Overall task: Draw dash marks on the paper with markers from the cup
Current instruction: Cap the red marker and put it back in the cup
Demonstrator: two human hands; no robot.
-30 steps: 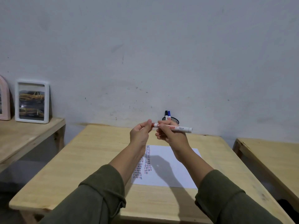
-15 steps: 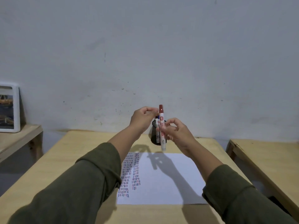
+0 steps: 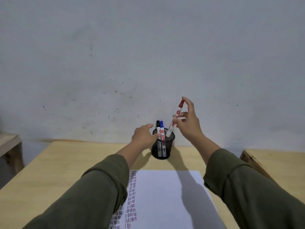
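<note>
Markers stand in a black wire-mesh cup [image 3: 161, 149] at the far edge of the pale wooden table [image 3: 69, 164], against the grey wall. In the head view, a black-capped marker [image 3: 158, 129] and a blue-capped marker [image 3: 162, 131] sit upright inside it. The right hand [image 3: 188, 124] is clamped on a red-capped white marker [image 3: 174, 120], tilted, its lower end at the cup's rim and the index fingertip over the cap. The left hand [image 3: 144, 136] is loosely open against the cup's left side, fingers near the two standing markers; whether it actually presses the mesh I cannot tell. Nearer the camera lies a white sheet of paper [image 3: 166, 195], with columns of red, blue and black dashes down its left edge and the rest blank.

The light cup could tip or slide if the slanted marker catches the rim or jams against the others, more so if the left hand is not bracing it. Released too high, the marker may bounce out onto the table.
</note>
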